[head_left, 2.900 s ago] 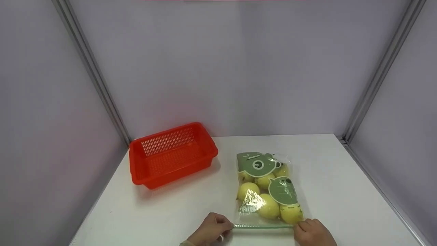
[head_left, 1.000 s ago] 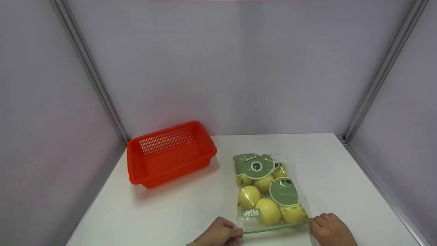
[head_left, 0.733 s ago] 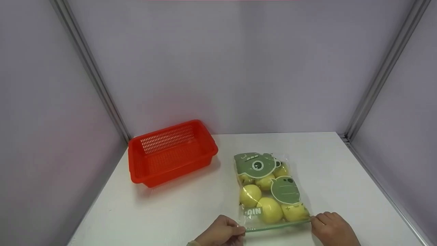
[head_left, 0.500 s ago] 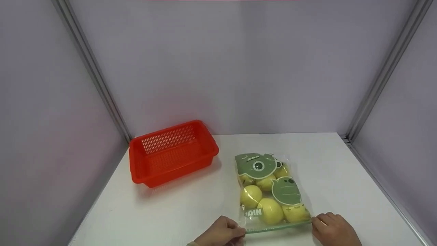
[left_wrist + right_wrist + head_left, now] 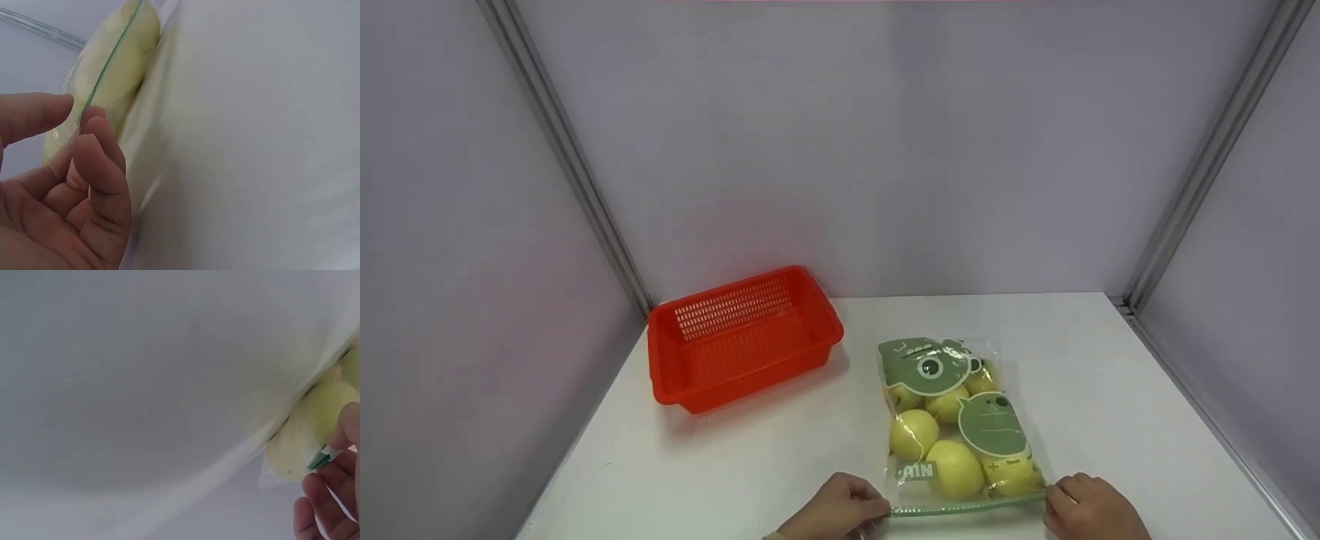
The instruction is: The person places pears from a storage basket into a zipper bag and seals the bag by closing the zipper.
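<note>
A clear zip bag [image 5: 994, 427] with green cartoon print lies on the table, several round yellow fruits [image 5: 913, 435] inside it. Its green zip strip [image 5: 952, 511] runs along the near edge, slightly higher at the right end. At the strip's left end, my left hand [image 5: 840, 506] pinches the corner; in the left wrist view the strip [image 5: 109, 59] rises from between thumb and fingertips. My right hand [image 5: 1093, 510] pinches the other corner, and the right wrist view has the green strip end [image 5: 319, 460] between its thumb and fingers. Whether the zip is sealed is not visible.
A red plastic basket [image 5: 746, 349] with slotted sides stands at the back left of the white table [image 5: 720, 469], holding nothing. Pale panels with metal corner posts enclose the table at the back and both sides.
Over the last three seconds my right hand has moved right and the strip's right end with it. Since half a second ago, both hands have shifted only slightly, still pinching the corners.
</note>
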`<state>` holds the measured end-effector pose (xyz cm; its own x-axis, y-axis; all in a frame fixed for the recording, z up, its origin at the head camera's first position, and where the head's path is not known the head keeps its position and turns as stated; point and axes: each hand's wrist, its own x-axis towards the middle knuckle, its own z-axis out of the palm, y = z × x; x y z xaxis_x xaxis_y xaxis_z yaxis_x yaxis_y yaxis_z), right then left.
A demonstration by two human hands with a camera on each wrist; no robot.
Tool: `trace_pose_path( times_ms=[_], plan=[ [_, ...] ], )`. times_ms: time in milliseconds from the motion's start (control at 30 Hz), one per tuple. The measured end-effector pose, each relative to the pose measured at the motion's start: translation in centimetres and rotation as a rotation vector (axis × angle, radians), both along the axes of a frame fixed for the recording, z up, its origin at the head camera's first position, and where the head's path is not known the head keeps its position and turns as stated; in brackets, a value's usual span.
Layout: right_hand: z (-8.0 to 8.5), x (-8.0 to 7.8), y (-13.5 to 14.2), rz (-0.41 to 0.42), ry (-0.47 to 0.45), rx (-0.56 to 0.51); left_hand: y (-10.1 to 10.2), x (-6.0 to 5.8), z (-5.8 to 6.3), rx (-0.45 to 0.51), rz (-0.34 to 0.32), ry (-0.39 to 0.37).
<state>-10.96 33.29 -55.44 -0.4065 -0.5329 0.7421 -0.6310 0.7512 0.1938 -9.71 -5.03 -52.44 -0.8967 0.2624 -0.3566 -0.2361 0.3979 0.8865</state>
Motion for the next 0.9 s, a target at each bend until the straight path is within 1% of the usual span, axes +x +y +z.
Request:
trace_pose_path(
  times_ms=[67,100,200,267,400,467,567,633,700,800,867,900],
  plan=[
    [0.0,0.1,-0.3,0.028,-0.006,-0.003,-0.3,-0.1,-0.2,0.005,0.019,0.002],
    [0.1,0.2,-0.6,0.036,-0.029,0.006,-0.4,-0.2,-0.4,0.010,0.029,0.007],
    [0.3,0.8,-1.5,0.050,-0.102,0.042,-0.8,-0.6,-0.7,0.041,0.082,-0.011],
    [0.5,1.3,-2.4,0.070,-0.144,0.054,-1.1,-0.9,-0.9,0.093,0.126,-0.014],
    [0.8,1.9,-4.5,0.107,-0.218,0.076,-1.3,-1.2,-1.1,0.188,0.214,0.022],
    [0.9,2.0,-5.7,0.137,-0.227,0.076,-1.3,-1.3,-1.1,0.194,0.255,0.044],
    [0.8,1.9,-7.7,0.225,-0.200,0.073,-1.0,-1.5,-0.9,0.142,0.313,0.049],
    [0.8,1.9,-9.0,0.272,-0.176,0.093,-0.6,-1.4,-0.9,0.110,0.351,0.049],
    [0.9,1.9,-10.2,0.306,-0.168,0.128,-0.2,-1.3,-0.8,0.114,0.383,0.046],
    [1.1,2.4,-12.1,0.311,-0.164,0.201,0.6,-0.8,-0.7,0.157,0.403,0.040],
    [1.2,2.6,-13.4,0.303,-0.163,0.202,1.2,-0.5,-0.8,0.188,0.392,0.027],
    [1.1,2.7,-14.0,0.304,-0.155,0.186,1.4,-0.3,-0.8,0.199,0.379,0.017]
  ],
)
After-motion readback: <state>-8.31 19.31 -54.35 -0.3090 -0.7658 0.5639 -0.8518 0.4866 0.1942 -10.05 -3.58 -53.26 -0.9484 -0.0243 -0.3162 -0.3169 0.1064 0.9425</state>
